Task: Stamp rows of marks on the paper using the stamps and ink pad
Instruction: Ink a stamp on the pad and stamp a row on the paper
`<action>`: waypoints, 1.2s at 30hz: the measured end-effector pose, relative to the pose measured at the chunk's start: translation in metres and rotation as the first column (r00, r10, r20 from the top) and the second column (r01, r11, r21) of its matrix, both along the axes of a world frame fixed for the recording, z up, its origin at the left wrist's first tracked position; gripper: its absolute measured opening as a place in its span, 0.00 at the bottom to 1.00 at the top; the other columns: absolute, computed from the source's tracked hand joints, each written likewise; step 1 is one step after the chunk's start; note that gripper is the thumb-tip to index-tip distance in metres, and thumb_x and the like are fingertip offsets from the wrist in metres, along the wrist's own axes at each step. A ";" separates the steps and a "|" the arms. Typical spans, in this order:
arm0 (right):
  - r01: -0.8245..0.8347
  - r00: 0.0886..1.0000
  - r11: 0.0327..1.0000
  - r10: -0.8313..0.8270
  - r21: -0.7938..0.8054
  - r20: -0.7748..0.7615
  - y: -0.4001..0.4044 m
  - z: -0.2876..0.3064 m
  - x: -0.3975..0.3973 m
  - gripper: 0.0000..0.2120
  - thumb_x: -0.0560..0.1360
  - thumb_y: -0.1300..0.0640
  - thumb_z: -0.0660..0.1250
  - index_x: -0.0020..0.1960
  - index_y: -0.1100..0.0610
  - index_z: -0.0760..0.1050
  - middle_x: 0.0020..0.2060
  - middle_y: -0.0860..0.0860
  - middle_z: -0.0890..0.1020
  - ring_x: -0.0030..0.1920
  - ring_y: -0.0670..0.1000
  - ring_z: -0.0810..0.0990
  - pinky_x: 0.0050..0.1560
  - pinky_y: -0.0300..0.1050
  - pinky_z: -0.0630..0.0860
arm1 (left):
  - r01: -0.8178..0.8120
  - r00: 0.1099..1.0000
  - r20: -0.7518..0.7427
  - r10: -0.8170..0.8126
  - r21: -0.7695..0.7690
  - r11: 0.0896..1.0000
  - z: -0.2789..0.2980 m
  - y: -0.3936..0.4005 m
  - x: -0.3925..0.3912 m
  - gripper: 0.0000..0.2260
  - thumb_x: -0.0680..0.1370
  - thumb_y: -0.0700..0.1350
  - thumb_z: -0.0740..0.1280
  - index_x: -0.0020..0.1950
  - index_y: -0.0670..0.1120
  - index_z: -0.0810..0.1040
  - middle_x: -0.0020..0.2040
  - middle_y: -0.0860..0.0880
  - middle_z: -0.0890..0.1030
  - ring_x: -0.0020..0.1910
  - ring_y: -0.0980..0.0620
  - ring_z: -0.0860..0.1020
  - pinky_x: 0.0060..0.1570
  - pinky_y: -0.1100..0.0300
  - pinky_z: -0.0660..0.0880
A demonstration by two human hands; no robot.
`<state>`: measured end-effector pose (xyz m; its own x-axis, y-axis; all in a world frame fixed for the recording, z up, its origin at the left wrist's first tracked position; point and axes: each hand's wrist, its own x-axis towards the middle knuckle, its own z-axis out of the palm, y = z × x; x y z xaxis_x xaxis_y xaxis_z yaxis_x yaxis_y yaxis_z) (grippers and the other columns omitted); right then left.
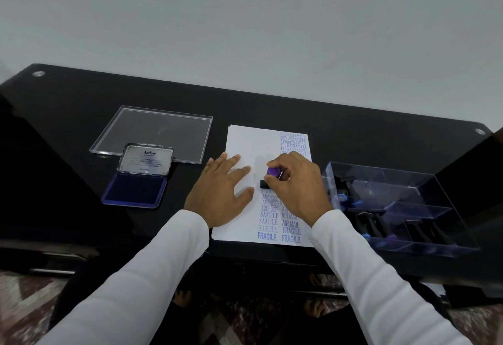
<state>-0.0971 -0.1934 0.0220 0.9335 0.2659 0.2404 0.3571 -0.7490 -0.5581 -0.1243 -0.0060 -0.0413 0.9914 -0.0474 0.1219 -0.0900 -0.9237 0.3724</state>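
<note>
Right hand [296, 181] pinches stamp [272, 177] on paper [239, 140]; flat left hand [220, 195], at nine o'clock, steadies. Advise pressing squarely, lifting straight.

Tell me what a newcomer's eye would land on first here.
The right hand pressing a purple-topped stamp onto the white paper at mid-table, above blue rows reading AMENDED, SAMPLE, FRAGILE. The left hand lies flat on the sheet. Left of it sits the open ink pad.

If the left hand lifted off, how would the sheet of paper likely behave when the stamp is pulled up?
The paper looks thin and light, so it would probably slide on the glossy table. It might lift with the stamp. The left hand, lying flat on it, probably prevents that.
</note>
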 end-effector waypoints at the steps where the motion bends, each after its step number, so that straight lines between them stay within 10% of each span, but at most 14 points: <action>1: 0.000 1.000 1.000 0.000 -0.001 -0.001 0.000 0.000 0.000 0.09 0.73 0.55 0.75 0.53 0.53 0.82 0.46 0.47 0.80 0.42 0.45 0.78 0.44 0.28 0.70 | -0.001 1.000 0.001 0.001 -0.002 1.000 0.000 0.000 0.000 0.27 0.80 0.66 0.56 0.78 0.58 0.65 0.82 0.54 0.57 0.81 0.50 0.50 0.74 0.54 0.39; 36: 0.030 0.999 1.000 -0.030 0.008 -0.013 0.000 0.002 0.001 0.15 0.76 0.53 0.72 0.62 0.53 0.81 0.51 0.48 0.82 0.44 0.44 0.77 0.49 0.34 0.71 | -0.003 1.000 -0.006 0.003 0.003 1.000 0.000 0.000 0.000 0.27 0.80 0.67 0.56 0.78 0.59 0.65 0.82 0.54 0.56 0.81 0.50 0.50 0.75 0.53 0.40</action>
